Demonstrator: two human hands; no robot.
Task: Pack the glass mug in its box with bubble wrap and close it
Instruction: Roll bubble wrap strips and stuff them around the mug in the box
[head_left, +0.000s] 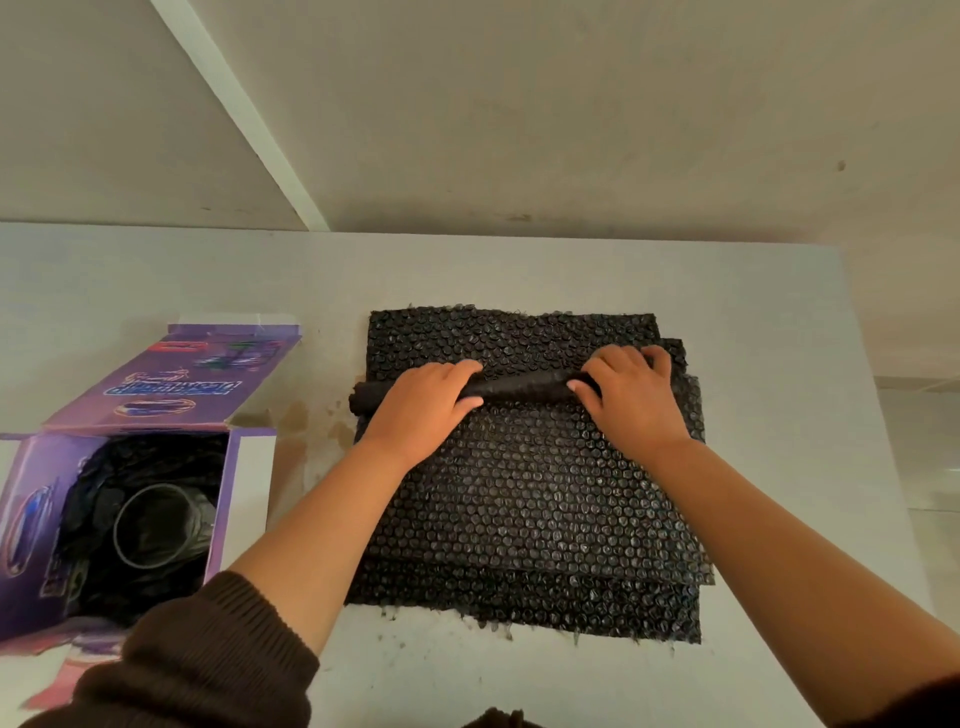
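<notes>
1. We have both hands on a rolled length of black bubble wrap (524, 387) lying across the upper part of a stack of flat black bubble wrap sheets (530, 509) on the white surface (769, 322). Our left hand (423, 402) curls over the roll near its left end, fingers on the far side and thumb on the near side; our right hand (631, 389) grips it the same way near its right end.

2. The glass mug (158, 525) already sits in its purple box (26, 519) at our left, well apart from the sheets, with dark wrap around it. The box's top flap (176, 374) stands open.

3. Risks, as we judge them: the roll may spring open if either grip slackens, since the wrap is springy. A roll too long or thick could jam at the box mouth or press against the glass. The flap may then not close flat.

4. The roll's long axis runs left to right across our view, its left end jutting past the sheets' edge. The mug's open mouth faces up toward us, so its axis looks roughly upright in the box.
</notes>
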